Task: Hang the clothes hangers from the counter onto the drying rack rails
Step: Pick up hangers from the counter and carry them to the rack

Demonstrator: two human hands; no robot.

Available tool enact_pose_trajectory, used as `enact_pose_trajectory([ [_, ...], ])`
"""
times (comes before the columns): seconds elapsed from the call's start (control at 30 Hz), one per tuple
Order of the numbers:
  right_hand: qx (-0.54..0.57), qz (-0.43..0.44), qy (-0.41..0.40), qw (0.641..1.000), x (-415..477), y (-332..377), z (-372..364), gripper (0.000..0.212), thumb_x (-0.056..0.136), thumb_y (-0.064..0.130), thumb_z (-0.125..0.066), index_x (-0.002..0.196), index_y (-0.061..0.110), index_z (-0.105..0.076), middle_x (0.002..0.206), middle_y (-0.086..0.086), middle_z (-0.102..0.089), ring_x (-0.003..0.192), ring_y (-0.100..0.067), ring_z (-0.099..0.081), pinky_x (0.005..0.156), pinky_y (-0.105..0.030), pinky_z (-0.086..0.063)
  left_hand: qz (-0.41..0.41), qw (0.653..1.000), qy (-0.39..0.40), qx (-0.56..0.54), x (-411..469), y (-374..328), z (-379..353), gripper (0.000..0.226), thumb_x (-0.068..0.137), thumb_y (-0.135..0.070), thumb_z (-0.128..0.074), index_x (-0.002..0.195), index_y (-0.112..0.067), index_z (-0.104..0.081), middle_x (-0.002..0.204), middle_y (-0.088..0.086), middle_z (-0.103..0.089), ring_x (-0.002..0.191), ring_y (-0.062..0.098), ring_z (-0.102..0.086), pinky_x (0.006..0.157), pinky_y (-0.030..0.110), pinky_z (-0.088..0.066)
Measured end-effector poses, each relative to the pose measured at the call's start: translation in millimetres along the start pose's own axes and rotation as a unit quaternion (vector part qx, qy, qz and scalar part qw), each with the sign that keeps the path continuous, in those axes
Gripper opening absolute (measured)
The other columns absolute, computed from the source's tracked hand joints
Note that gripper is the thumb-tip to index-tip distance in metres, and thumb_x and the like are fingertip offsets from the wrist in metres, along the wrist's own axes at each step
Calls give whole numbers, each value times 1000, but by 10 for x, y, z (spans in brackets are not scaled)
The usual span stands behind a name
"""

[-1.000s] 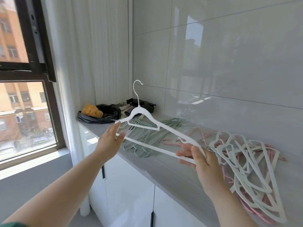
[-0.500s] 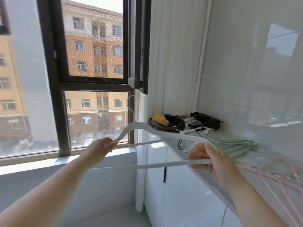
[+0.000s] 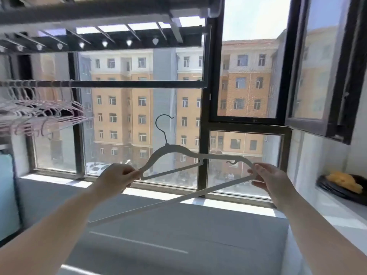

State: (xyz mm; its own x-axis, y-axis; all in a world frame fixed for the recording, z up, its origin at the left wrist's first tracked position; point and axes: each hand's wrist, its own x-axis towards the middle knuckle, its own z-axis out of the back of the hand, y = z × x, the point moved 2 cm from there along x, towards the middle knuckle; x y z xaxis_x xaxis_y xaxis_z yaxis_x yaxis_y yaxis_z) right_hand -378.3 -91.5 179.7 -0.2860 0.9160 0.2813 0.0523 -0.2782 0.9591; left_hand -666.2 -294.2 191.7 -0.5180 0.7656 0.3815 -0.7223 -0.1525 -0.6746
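Window (image 3: 204, 96) behind, white hanger (image 3: 174, 149) crosswise, hook up, ends in pinch of left hand (image 3: 117, 178) and right hand (image 3: 273, 180).

White plastic clothes hanger (image 3: 174, 149): pale grey-white body, hook reads dark against the glass. Pink and white hangers (image 3: 45, 114) bunched on the dark grey metal rack rail (image 3: 129, 83). Black window frame (image 3: 204, 116). Building outside (image 3: 127, 108): orange-tan brick, white upper floors, grey vertical strip. Grey surface (image 3: 178, 239) under the sill. Black bag (image 3: 327, 187), yellow-orange lump (image 3: 344, 181), white worktop (image 3: 337, 215).
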Motion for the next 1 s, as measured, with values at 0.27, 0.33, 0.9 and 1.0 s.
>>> enact_pose_trajectory([
  [0.27, -136, 64, 80, 985, 208, 305, -1666, 29, 94, 12, -49, 120, -1, -55, 122, -18, -57, 109, -29, -52, 92, -35, -40, 77, 991, -106, 35, -186, 651, 1277, 33, 92, -10, -50, 60, -12, -54, 35, -6, -47, 24, 2, -40, 32, 11, -33],
  [0.33, -168, 97, 101, 976, 268, 423, -2029, 31, 94, 11, -50, 121, -1, -55, 122, -16, -57, 109, -28, -52, 87, -28, -37, 107, 986, -127, 28, -186, 752, 1489, 32, 93, -9, -48, 62, -9, -54, 45, -2, -52, 25, 2, -45, 31, 12, -37],
  [0.9, -485, 402, -22, 776, 1705, 1655, -4063, 47, 96, 20, -43, 140, 13, -31, 144, -7, -33, 135, -23, -25, 111, -34, -18, 142, 959, -182, 165, 1408, 1339, 2368, 23, 95, -13, -44, 76, -7, -57, 63, 7, -60, 47, 15, -60, 48, 25, -52],
  [1.0, -553, 399, -35, 730, 1980, 1723, -4198, 47, 96, 23, -40, 141, 17, -26, 146, -3, -28, 138, -22, -19, 114, -37, -12, 144, 957, -197, 159, 1767, 1387, 2372, 19, 95, -12, -44, 93, 1, -58, 70, 11, -61, 50, 17, -60, 49, 26, -52],
])
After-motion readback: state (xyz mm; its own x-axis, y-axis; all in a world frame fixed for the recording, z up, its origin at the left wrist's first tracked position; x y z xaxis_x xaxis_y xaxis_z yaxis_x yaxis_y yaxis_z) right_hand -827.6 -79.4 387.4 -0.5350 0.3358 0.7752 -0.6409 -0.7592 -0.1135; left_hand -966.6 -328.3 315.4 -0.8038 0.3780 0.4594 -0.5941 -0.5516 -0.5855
